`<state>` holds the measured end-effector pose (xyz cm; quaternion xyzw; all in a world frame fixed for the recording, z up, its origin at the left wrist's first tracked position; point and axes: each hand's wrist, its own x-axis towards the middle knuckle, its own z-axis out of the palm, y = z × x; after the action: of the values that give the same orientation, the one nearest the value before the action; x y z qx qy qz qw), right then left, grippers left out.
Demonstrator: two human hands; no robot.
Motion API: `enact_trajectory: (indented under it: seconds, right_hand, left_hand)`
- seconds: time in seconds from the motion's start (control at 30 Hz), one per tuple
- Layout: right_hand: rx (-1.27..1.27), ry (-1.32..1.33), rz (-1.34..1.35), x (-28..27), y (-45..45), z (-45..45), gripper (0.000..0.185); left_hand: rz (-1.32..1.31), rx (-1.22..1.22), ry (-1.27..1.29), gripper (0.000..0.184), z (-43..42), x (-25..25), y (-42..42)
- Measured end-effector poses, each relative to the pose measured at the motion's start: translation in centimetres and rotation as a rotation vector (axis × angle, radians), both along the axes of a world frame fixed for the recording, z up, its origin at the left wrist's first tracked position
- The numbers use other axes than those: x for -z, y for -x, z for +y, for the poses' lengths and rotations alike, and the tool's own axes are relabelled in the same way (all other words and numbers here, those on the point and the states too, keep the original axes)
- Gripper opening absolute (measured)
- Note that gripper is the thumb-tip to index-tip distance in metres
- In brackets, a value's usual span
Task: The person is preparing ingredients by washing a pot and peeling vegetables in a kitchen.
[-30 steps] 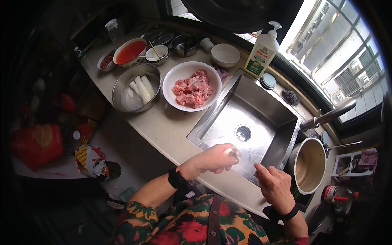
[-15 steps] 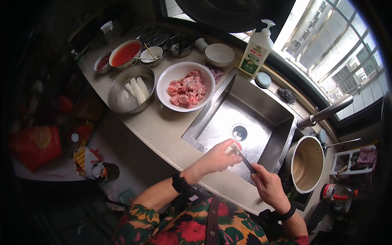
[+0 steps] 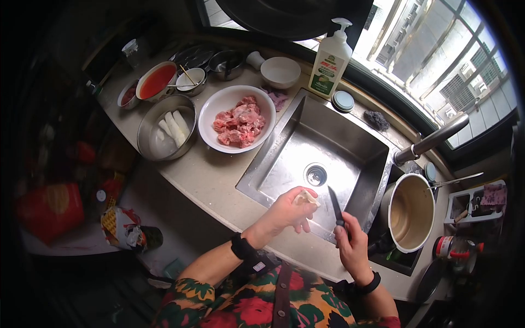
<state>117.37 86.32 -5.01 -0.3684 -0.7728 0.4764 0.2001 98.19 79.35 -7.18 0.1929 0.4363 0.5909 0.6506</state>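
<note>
Over the near edge of the steel sink (image 3: 361,158), my left hand (image 3: 283,214) is closed on a small whitish piece (image 3: 305,199), its kind unclear, with the thumb and index finger gripping it. My right hand (image 3: 353,246) grips a small kitchen knife (image 3: 335,205) by its dark handle. The blade points up and away, apart from the piece. Left of the sink, a white bowl (image 3: 205,131) holds raw pink meat chunks (image 3: 240,121). Peeled white root pieces (image 3: 176,128) lie in a metal bowl (image 3: 143,136).
A tall pump bottle (image 3: 330,65) and a lidded jar (image 3: 343,101) stand behind the sink. The faucet (image 3: 435,139) reaches in from the right, above a deep pot (image 3: 421,240). Further left sit a bowl of red liquid (image 3: 157,80) and an empty white bowl (image 3: 280,72).
The knife has moved away from the whitish piece, and its blade now points up. My left hand has shifted slightly left, and its lower fingers have spread. The view has shifted a little.
</note>
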Motion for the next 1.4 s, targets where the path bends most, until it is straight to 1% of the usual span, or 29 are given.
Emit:
enact_trajectory:
  seconds: [0.03,0.07,0.1,0.13,0.17,0.27,0.3,0.37,0.4,0.47,0.5,0.6,0.67,0.7,0.77,0.8,0.87,0.9,0.93,1.0,1.03,1.07,1.1,1.13,1.17,1.2,1.27,1.33,1.4]
  right_hand:
    - [0.101,0.276,0.145,0.1,0.6,-0.2,0.028]
    - [0.113,0.278,0.147,-0.1,1.3,-0.1,0.028]
    - [0.132,0.444,0.245,-0.2,1.9,-0.1,0.031]
    - [0.151,0.608,0.347,-0.4,2.5,0.0,0.033]
    - [0.189,0.667,0.382,-0.2,3.2,-0.1,0.038]
    - [0.232,0.796,0.443,0.2,4.3,-0.4,0.035]
    - [0.24,0.797,0.447,0.5,4.4,-0.4,0.035]
    - [0.276,0.758,0.442,1.1,4.6,-0.3,0.033]
    - [0.281,0.76,0.445,1.2,4.8,-0.5,0.033]
    - [0.31,0.646,0.455,1.5,5.0,-0.7,0.033]
    - [0.316,0.65,0.457,1.8,5.0,-0.7,0.033]
    - [0.314,0.573,0.403,2.7,4.9,-0.4,0.035]
    - [0.382,0.65,0.388,3.0,4.6,0.1,0.038]
    - [0.388,0.651,0.387,3.0,4.3,0.5,0.038]
    - [0.465,0.725,0.427,3.1,3.7,1.3,0.037]
    - [0.473,0.726,0.427,3.1,3.5,1.6,0.037]
    - [0.498,0.746,0.451,2.7,3.0,2.1,0.037]
    - [0.507,0.736,0.454,2.5,2.8,2.4,0.037]
    - [0.515,0.735,0.455,2.5,2.6,2.5,0.037]
    - [0.518,0.721,0.459,2.6,2.1,2.8,0.036]
    - [0.529,0.718,0.462,2.5,1.9,3.0,0.036]
    - [0.531,0.716,0.473,2.5,1.7,3.2,0.036]
    - [0.534,0.715,0.482,2.4,1.4,3.1,0.036]
    - [0.544,0.715,0.481,2.5,1.1,3.0,0.036]
    - [0.542,0.728,0.467,2.5,1.0,3.2,0.036]
    - [0.545,0.739,0.459,2.5,1.0,3.5,0.035]
    - [0.544,0.741,0.441,2.4,0.7,3.3,0.035]
    - [0.539,0.737,0.474,2.4,1.0,3.7,0.039]
    - [0.516,0.741,0.47,2.5,1.2,3.9,0.039]
  left_hand:
    - [0.037,0.025,0.031,0.034,0.1,0.3,-0.1]
    - [0.076,0.052,0.058,0.031,0.3,0.5,-0.3]
    - [0.075,0.064,0.061,0.031,0.4,0.5,-0.7]
    - [0.072,0.021,0.06,0.03,0.5,0.6,-1.3]
    - [0.069,-0.022,0.059,0.029,0.6,0.7,-1.7]
    - [0.138,-0.013,0.026,0.032,0.9,0.7,-2.1]
    - [0.139,-0.005,0.028,0.032,1.0,1.3,-2.4]
    - [0.422,-0.084,-0.051,0.034,1.3,2.6,-2.8]
    - [0.423,-0.079,-0.049,0.034,1.3,2.7,-2.7]
    - [0.547,0.061,0.082,0.036,1.4,2.4,-2.3]
    - [0.548,0.067,0.086,0.036,1.5,2.6,-2.2]
    - [0.516,0.09,0.104,0.039,1.9,2.9,-2.1]
    - [0.134,0.042,0.097,0.039,2.0,2.3,-2.1]
    - [0.131,0.048,0.098,0.039,1.9,1.7,-2.1]
    - [-0.093,-0.04,0.229,0.035,1.7,0.6,-2.2]
    - [-0.094,-0.033,0.232,0.035,1.7,1.0,-1.9]
    - [0.094,-0.095,0.31,0.029,2.1,2.1,-1.3]
    - [0.196,-0.17,0.321,0.023,2.7,2.3,-1.2]
    - [0.195,-0.162,0.321,0.023,3.3,2.3,-1.2]
    - [0.405,-0.31,0.207,0.027,5.3,0.7,-1.3]
    - [0.453,-0.173,0.147,0.038,5.6,0.7,-0.2]
    - [0.452,-0.16,0.146,0.038,6.9,2.0,0.0]
    - [0.935,-0.058,0.127,0.041,8.1,4.2,0.0]
    - [1.415,0.048,0.095,0.045,8.9,5.4,-0.1]
    - [1.282,0.176,0.226,0.049,9.0,3.1,-0.1]
    - [1.287,0.179,0.213,0.049,9.1,2.6,-0.2]
    - [1.368,0.055,-0.087,0.049,7.6,2.6,-1.0]
    - [1.406,0.039,-0.139,0.048,6.8,3.4,-1.6]
    - [0.706,0.248,-0.174,0.048,6.2,3.5,-2.0]
